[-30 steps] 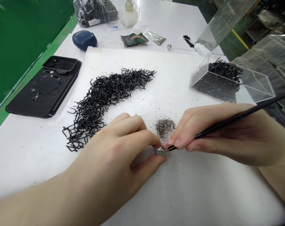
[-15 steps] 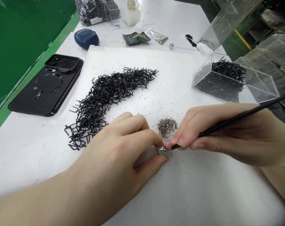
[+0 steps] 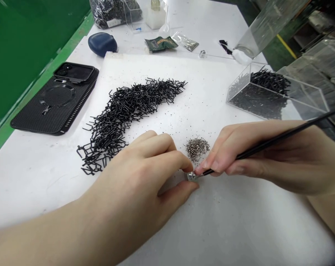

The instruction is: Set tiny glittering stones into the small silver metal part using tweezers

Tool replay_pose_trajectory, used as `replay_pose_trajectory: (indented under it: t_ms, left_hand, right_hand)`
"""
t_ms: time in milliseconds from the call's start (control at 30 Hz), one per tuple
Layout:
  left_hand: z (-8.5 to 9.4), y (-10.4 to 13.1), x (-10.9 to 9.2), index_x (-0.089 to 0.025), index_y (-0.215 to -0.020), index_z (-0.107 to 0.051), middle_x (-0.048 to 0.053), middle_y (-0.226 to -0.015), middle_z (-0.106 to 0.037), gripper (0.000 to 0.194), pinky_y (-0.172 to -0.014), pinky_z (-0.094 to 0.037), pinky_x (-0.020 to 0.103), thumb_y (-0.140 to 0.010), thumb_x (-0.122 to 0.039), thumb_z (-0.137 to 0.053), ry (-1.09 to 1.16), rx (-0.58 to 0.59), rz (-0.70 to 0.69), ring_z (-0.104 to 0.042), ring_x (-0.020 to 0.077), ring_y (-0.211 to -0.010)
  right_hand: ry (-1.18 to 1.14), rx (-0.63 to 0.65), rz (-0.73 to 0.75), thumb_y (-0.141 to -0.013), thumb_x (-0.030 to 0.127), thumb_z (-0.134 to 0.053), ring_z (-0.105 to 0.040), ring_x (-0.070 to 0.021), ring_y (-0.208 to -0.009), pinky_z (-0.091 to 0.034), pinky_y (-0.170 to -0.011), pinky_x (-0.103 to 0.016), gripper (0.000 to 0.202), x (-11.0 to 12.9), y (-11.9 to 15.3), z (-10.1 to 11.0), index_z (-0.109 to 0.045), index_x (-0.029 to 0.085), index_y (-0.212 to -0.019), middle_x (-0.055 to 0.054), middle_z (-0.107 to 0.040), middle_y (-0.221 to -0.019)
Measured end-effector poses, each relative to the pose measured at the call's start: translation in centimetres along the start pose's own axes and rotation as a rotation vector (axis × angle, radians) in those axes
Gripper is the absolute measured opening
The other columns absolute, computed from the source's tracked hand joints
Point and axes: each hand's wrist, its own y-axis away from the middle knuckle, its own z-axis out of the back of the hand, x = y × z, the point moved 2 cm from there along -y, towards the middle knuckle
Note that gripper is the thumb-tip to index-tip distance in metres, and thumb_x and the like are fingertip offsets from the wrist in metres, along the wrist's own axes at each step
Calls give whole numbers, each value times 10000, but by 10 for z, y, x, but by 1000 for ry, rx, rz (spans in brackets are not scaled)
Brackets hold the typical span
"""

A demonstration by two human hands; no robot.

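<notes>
My left hand (image 3: 153,173) pinches a small shiny metal piece (image 3: 192,176) between thumb and forefinger on the white work surface (image 3: 217,229). In my right hand (image 3: 261,159) is a thin black pen-like tool (image 3: 269,144), perhaps a fine brush, gripped like a pencil. Its narrow tip meets the metal piece from the right; the exact contact is too small to make out. Just beyond my fingertips lies a little heap of glittering metallic grains (image 3: 197,149). Left of it, a long curved pile of short bent black pieces (image 3: 128,111) spreads across the surface.
A clear box (image 3: 275,92) of black pieces stands at right. A black phone case (image 3: 56,98) lies at left, near a dark blue rounded object (image 3: 102,44). Farther back are a green packet (image 3: 161,43), a clear sachet (image 3: 185,40) and a black plastic bag (image 3: 109,13).
The view has shifted very slightly. Both hands keep their grips, and the tool's tip stays at the metal piece.
</notes>
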Motion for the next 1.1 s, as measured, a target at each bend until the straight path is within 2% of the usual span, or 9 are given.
replay_pose_trajectory:
  t_ms: [100,300,567,700,1100]
  left_hand:
    - [1,-4,-4,-261,-1053,-850,-15,-953,-761,102,-850,-614,273,-1057,-193,-774,-14,0,7,-748,189,-929]
    - [4,-10,-8,-248,-997,-881,-26,-911,-772,115,-823,-639,266,-965,-138,-868,-69,59,39,-688,153,-750]
    - [5,-7,-5,-248,-983,-882,-42,-894,-762,164,-809,-628,245,-905,-108,-917,-64,44,38,-705,145,-779]
    - [3,-7,-6,-252,-992,-874,-28,-913,-762,134,-813,-633,259,-931,-135,-896,-68,35,23,-744,173,-871]
    - [6,-7,-7,-245,-1029,-886,-16,-934,-770,103,-840,-642,264,-1000,-160,-834,-55,63,32,-756,177,-901]
  right_hand:
    - [-12,12,-26,-1031,248,-917,-912,-208,-951,-727,-817,-240,96,1,1,0,-950,334,-1058,-8,-943,-1026]
    - [11,22,-2,-1027,227,-913,-916,-223,-950,-739,-818,-266,117,1,0,0,-943,335,-1060,-9,-944,-1022]
    - [27,9,-1,-1044,293,-917,-908,-209,-931,-729,-800,-253,71,1,-1,-1,-949,352,-1070,-6,-940,-1004]
    - [30,4,-17,-1038,285,-920,-906,-222,-946,-731,-809,-277,102,1,2,-1,-951,367,-1089,-6,-937,-1023]
    - [25,0,0,-1037,258,-917,-901,-216,-950,-729,-820,-277,137,0,1,-2,-956,370,-1103,0,-932,-1013]
